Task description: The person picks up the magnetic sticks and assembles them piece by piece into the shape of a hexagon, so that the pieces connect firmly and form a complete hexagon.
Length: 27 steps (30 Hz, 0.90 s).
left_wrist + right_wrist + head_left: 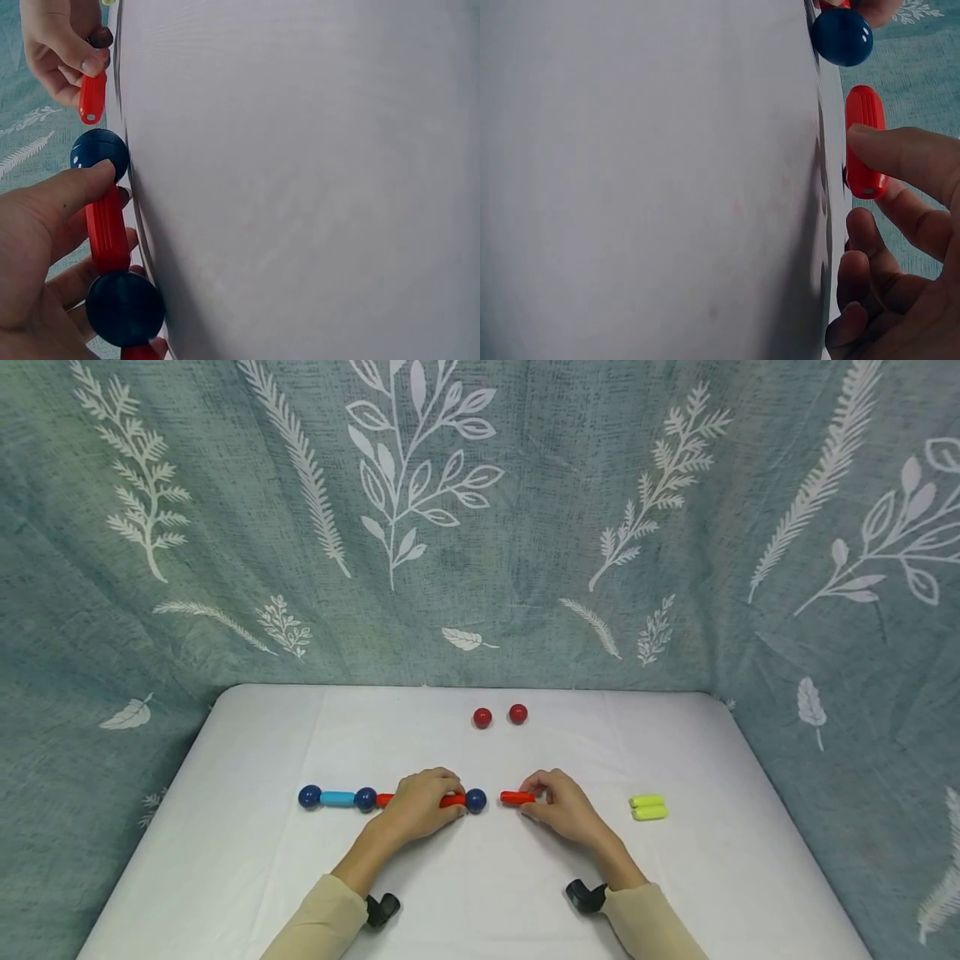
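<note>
A chain of balls and rods lies across the table. From its left end come a dark blue ball, a light blue rod, a second dark blue ball and a red rod. My left hand holds the chain near its right end, thumb and fingers about another red rod. That hand hides a dark blue ball from the head view. An end ball, dark blue, faces my right hand, which pinches a loose red rod. A small gap separates them.
Two red balls sit apart from the chain, toward the back of the white table. Two yellow-green rods lie side by side to the right. Behind the table hangs a leaf-patterned green cloth.
</note>
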Tool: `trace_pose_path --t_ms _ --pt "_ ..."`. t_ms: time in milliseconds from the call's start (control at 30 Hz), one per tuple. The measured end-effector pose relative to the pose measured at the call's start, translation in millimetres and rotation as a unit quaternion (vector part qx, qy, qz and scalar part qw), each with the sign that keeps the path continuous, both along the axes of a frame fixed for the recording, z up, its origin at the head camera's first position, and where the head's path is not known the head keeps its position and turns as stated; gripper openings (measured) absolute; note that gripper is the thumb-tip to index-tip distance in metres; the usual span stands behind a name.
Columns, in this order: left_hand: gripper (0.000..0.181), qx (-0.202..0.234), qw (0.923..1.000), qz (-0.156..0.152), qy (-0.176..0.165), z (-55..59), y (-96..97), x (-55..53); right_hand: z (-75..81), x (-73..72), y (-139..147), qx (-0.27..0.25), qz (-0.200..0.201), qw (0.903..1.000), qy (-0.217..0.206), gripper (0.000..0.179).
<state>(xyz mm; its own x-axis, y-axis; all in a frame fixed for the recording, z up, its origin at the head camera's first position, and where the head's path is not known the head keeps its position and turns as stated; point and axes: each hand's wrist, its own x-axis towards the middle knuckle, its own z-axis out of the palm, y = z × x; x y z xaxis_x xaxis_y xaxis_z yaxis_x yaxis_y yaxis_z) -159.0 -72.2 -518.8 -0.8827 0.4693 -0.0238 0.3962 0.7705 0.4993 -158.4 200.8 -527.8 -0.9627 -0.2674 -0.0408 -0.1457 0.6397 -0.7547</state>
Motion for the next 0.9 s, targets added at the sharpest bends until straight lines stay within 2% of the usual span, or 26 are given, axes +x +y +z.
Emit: trace_pose_path --t_ms 467,900 --pt "0.025 -0.001 1.0000 -0.004 0.002 2.1 0.7 -2.2 -1.5 -4.5 -12 0.025 0.009 0.9996 0.009 0.018" --pt "0.025 0.003 1.0000 -0.007 0.003 -0.9 -0.5 0.2 -5.5 -3.2 -19 0.025 0.039 0.9986 0.024 0.019"
